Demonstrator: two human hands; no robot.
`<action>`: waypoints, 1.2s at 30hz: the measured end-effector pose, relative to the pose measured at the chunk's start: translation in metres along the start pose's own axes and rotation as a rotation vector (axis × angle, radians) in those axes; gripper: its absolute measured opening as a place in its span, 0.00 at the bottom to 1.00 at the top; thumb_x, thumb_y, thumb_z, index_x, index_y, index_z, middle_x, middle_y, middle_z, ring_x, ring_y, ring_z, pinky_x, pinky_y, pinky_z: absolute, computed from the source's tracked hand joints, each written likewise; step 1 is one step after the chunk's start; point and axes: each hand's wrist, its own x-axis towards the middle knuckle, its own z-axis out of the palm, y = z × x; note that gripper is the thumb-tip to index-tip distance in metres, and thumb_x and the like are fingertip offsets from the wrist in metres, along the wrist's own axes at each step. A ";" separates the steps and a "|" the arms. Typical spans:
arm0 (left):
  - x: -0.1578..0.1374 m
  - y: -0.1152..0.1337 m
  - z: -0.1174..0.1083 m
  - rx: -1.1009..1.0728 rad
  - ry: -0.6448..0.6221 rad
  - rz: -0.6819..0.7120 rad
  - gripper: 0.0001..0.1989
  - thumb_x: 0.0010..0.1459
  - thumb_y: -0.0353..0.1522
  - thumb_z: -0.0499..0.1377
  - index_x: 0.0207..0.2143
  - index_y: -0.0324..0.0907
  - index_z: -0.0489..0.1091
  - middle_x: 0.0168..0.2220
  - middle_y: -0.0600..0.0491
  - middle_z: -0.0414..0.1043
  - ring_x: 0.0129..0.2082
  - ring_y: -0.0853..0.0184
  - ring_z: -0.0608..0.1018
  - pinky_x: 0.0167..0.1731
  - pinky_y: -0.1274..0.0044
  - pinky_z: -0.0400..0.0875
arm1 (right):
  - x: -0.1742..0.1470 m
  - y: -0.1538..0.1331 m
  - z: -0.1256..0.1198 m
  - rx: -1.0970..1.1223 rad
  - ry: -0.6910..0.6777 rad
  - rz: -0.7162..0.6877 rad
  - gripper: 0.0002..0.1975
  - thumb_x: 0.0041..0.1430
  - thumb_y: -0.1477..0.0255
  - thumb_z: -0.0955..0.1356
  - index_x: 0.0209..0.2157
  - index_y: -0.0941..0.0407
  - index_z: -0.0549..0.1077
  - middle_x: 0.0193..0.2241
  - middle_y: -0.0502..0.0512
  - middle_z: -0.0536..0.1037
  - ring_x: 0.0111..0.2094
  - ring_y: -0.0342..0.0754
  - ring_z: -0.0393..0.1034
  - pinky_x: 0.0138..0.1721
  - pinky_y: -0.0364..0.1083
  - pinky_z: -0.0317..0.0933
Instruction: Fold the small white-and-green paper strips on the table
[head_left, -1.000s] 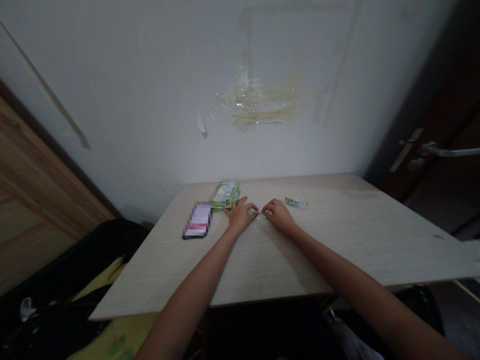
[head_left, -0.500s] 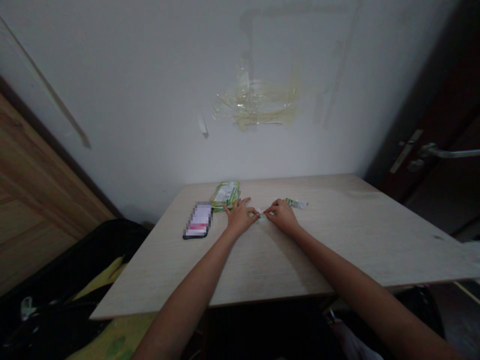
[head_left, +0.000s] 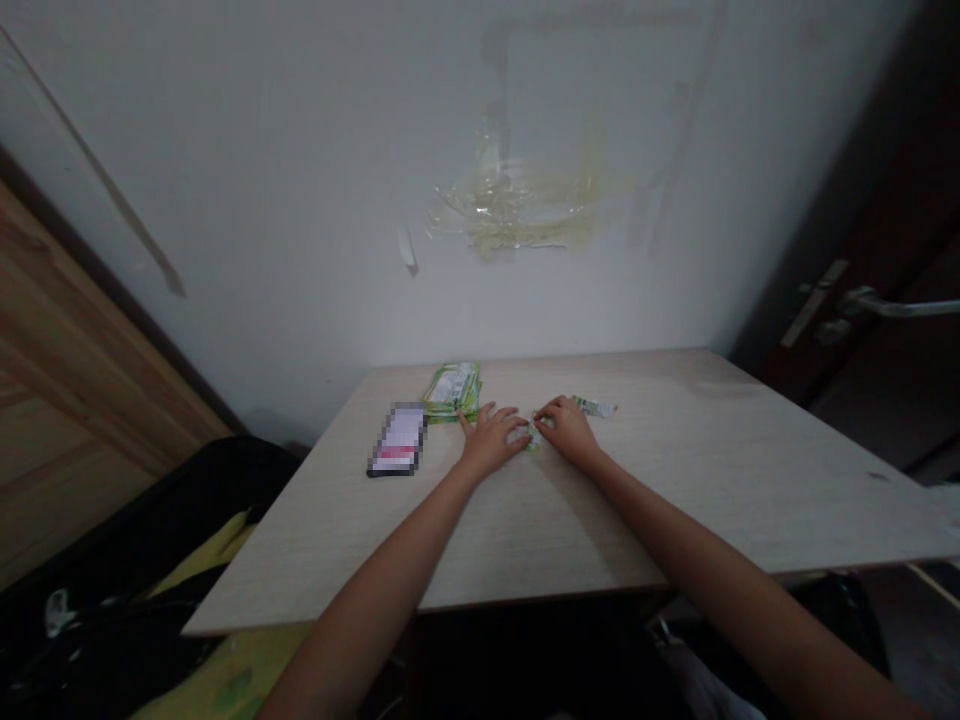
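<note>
Over the middle of the table, my left hand (head_left: 493,442) arches with its outer fingers spread. Its thumb and forefinger close on the left edge of a small green-and-white piece (head_left: 533,440), which looks like thin printed film or paper. From the other side, my right hand (head_left: 568,428) pinches the same piece between thumb and forefinger, its other fingers curled in. The fingers cover much of the piece. Just beyond my right hand lies a green-and-white printed strip (head_left: 595,407). A stack of green printed packets (head_left: 452,388) sits behind my left hand.
A phone (head_left: 398,440) with a blurred screen lies left of my left hand. The pale wooden table (head_left: 720,470) meets a wall (head_left: 315,250) bearing old clear tape (head_left: 517,215). A door handle (head_left: 900,305) is at the right; dark and yellow fabric hangs lower left.
My left hand has shifted slightly right and its thumb and forefinger have moved further apart. The small piece has moved a little right; my right hand has barely moved.
</note>
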 end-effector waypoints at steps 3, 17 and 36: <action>-0.002 0.004 0.000 0.009 0.004 0.018 0.17 0.61 0.47 0.57 0.51 0.59 0.73 0.59 0.55 0.70 0.65 0.53 0.59 0.64 0.47 0.28 | 0.002 0.003 0.001 0.020 -0.001 0.006 0.09 0.60 0.68 0.69 0.39 0.55 0.81 0.40 0.59 0.76 0.45 0.51 0.68 0.51 0.46 0.58; 0.000 0.000 -0.005 0.015 -0.052 0.046 0.14 0.62 0.47 0.57 0.49 0.63 0.75 0.52 0.56 0.76 0.58 0.55 0.65 0.63 0.46 0.26 | 0.000 0.003 0.003 0.010 -0.020 0.020 0.10 0.59 0.66 0.70 0.40 0.54 0.81 0.41 0.59 0.75 0.46 0.51 0.68 0.52 0.48 0.57; 0.002 -0.005 -0.003 0.000 -0.057 0.055 0.14 0.63 0.45 0.57 0.49 0.63 0.75 0.53 0.56 0.75 0.59 0.55 0.67 0.60 0.41 0.21 | -0.006 0.009 0.003 -0.026 -0.066 -0.081 0.17 0.58 0.63 0.70 0.46 0.57 0.76 0.46 0.61 0.74 0.51 0.52 0.66 0.55 0.50 0.58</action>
